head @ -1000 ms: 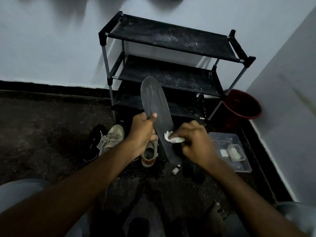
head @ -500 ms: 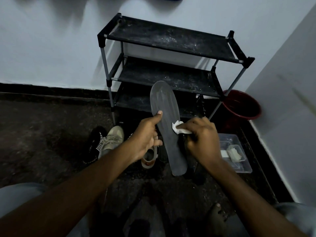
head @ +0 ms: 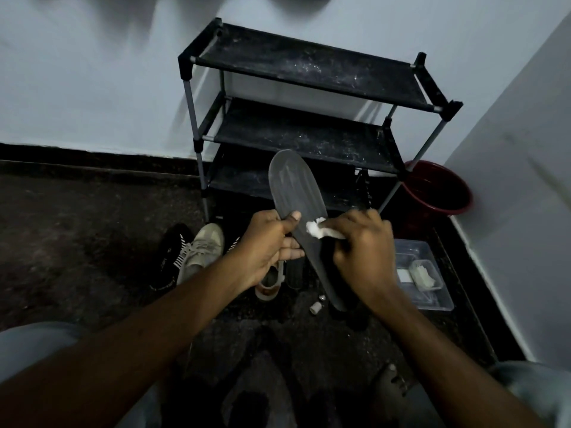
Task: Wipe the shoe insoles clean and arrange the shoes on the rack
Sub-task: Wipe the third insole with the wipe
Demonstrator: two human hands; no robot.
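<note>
Insole [head: 293, 193] first: dark grey, long and flat with a rounded toe. It is held up in the air in front of the rack's lowest shelf, toe pointing away from me and heel angled down toward the floor. I judge it light, thin and bendy, foam or rubber by its matte look, so it would flop if taken by one end. The waist is the place to hold it, and my left hand [head: 268, 242] has it there. That grip is a closed pinch at the left edge, thumb laid over the top face and fingers curled beneath. My right hand [head: 361, 242] is bunched round a small white wad [head: 315, 231], tissue or cloth, I cannot tell which. The wad is pressed onto the insole's middle, just beside the left thumb. It looks soft and crumpled, and pale streaks show on the toe half.

Behind stands the rack [head: 309, 69], with three black fabric shelves, dusty and speckled white, on grey metal tubes with black corner pieces. On the rough dark floor [head: 77, 227] lie a beige lace-up shoe [head: 205, 248] and a black striped shoe [head: 171, 257] to its left. Another pale shoe [head: 268, 288] lies partly under my left wrist. To the right sit a clear plastic box [head: 432, 291] and a red bucket [head: 438, 193].
</note>
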